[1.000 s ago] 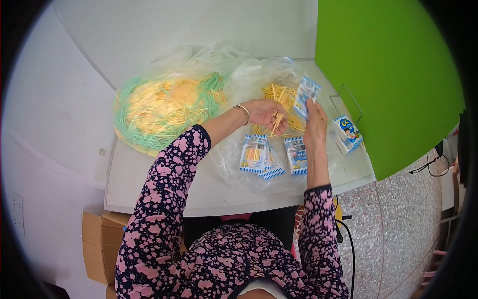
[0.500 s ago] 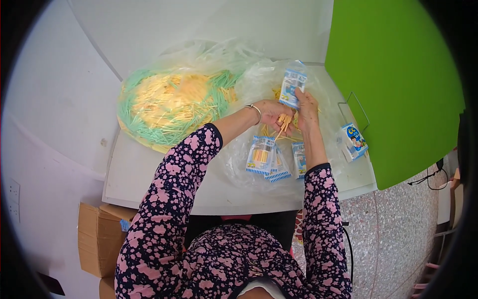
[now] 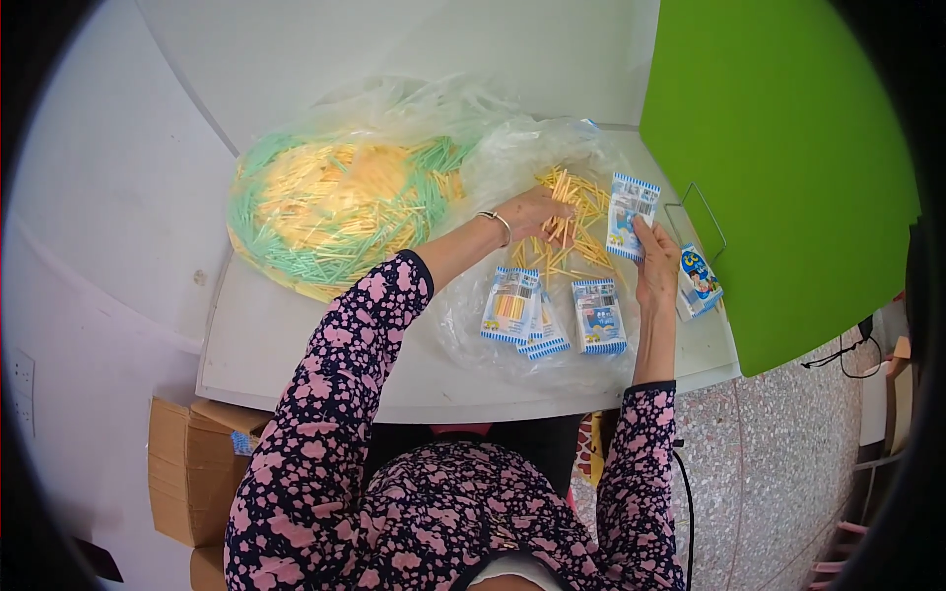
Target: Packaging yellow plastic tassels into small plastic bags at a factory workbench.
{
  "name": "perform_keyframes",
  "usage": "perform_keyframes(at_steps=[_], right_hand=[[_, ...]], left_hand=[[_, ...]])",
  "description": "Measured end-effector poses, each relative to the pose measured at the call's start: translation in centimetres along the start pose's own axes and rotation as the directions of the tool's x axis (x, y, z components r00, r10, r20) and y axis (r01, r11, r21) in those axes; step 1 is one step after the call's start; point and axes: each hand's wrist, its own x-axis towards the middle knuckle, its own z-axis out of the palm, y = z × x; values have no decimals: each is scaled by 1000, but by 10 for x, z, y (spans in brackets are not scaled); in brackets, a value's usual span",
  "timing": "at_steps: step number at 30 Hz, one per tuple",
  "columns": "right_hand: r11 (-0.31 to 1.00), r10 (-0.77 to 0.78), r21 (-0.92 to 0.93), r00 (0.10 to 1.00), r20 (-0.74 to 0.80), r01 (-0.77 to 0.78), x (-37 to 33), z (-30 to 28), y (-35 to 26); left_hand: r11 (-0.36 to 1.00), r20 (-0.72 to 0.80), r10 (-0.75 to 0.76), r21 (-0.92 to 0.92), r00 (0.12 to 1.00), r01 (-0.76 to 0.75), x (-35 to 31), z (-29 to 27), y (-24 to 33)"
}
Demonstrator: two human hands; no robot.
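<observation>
My left hand (image 3: 537, 212) is closed around a small bunch of thin yellow sticks (image 3: 561, 193), whose ends poke out past the fingers. Just beyond and below it, loose yellow sticks (image 3: 589, 241) lie scattered on a clear plastic sheet or bag (image 3: 507, 153). Between thumb and fingers, my right hand (image 3: 657, 258) grips a blue-and-white packet (image 3: 631, 202) by its lower part, to the right of the loose sticks. Nearer me lie a packet with sticks showing through its window (image 3: 509, 303), partly over others, and a separate blue-and-white packet (image 3: 599, 320).
A large clear bag full of yellow and green sticks (image 3: 335, 212) takes up the table's left side. At the right edge stands a small blue-and-white box (image 3: 698, 281) beside a bent wire stand (image 3: 705, 222). A green panel (image 3: 778, 167) borders the right; cardboard boxes (image 3: 182, 473) sit lower left.
My right hand has moved right with the packet, away from my left hand. My left hand, with the bunch, has shifted slightly up, uncovering more loose sticks and the lower right packet.
</observation>
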Motion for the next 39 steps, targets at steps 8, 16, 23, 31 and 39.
perform_keyframes(at_steps=[8, 16, 23, 31, 39], right_hand=[[986, 8, 165, 1000, -8, -7, -6, 10, -1], [997, 65, 34, 997, 44, -66, -9, 0, 6], [989, 59, 124, 986, 156, -79, 5, 9, 2], [858, 240, 299, 839, 489, -419, 35, 35, 25], [830, 119, 481, 932, 343, -283, 47, 35, 1]], left_hand=[[984, -48, -107, -151, 993, 99, 2, -1, 0], [988, -14, -92, -124, 996, 89, -1, 4, 7], [986, 162, -163, -9, 973, 167, -4, 5, 11], [957, 444, -223, -70, 868, 282, -11, 11, 12], [918, 266, -397, 127, 878, 376, -14, 0, 12]])
